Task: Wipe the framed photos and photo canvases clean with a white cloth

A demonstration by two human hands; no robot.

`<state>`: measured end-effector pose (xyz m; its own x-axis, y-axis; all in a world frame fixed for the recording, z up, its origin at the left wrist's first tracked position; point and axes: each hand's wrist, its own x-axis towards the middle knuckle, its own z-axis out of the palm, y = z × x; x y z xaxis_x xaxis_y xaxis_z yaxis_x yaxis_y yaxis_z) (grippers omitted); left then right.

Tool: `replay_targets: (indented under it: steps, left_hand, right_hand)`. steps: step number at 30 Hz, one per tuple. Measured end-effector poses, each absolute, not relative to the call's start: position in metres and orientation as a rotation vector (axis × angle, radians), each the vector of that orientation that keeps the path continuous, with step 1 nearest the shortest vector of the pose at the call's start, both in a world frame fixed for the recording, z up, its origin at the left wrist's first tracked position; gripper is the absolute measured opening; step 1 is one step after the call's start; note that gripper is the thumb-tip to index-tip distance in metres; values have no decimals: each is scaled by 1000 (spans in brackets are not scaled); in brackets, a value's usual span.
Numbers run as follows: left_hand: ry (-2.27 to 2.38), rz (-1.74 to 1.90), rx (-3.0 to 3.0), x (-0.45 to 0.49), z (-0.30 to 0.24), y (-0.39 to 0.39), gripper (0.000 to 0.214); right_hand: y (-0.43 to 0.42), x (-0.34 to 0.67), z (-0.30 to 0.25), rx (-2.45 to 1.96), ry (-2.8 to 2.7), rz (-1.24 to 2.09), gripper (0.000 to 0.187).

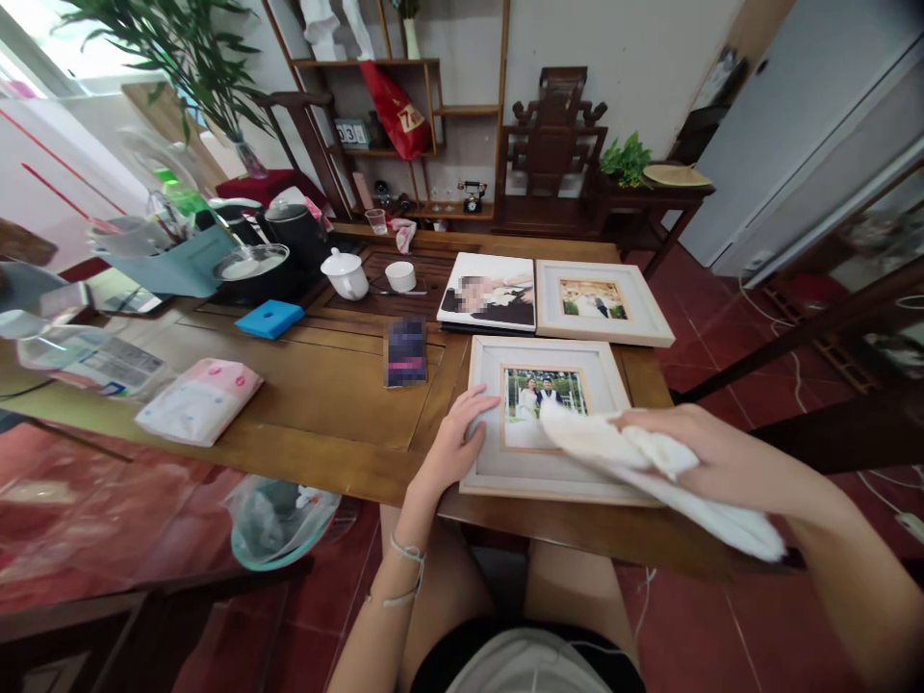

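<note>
A light wooden photo frame [485, 462] with a picture of two people lies flat at the table's front edge. My left hand [462, 433] rests on its left side, fingers stretched out over the border. In my right hand [671, 438] is a bunched white cloth [628, 452], held over the frame's right half; its loose end hangs past the right side. The cloth and hand hide the frame's right part, and both are slightly blurred. Behind lie a second photo frame [635, 279] and a photo album [491, 269].
On the wooden table [346, 385] are a phone [405, 353], a blue sponge [269, 319], a tissue pack [200, 399], a plastic bottle [87, 356], a white teapot [345, 274] and a cup [400, 277]. A lined bin [278, 553] stands on the floor below.
</note>
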<state>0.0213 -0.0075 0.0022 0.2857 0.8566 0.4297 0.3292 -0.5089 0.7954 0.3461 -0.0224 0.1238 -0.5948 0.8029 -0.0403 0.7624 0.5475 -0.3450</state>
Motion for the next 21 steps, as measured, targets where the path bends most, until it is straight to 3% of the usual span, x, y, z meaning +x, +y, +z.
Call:
replay_targets:
  steps: [9,17,21]
  left_hand:
    - [1120,1148,1968,21,4,-8,42]
    - [1095,1210,1937,23,-1,-9,53]
    - [1062,1223,1920,22,-2,-7,45]
  right_hand:
    - [52,285,64,-1468,-2615,94,67]
    - [-35,229,75,-1151,-2894,368,64]
    - [-56,212,76,-966,-2922,392,55]
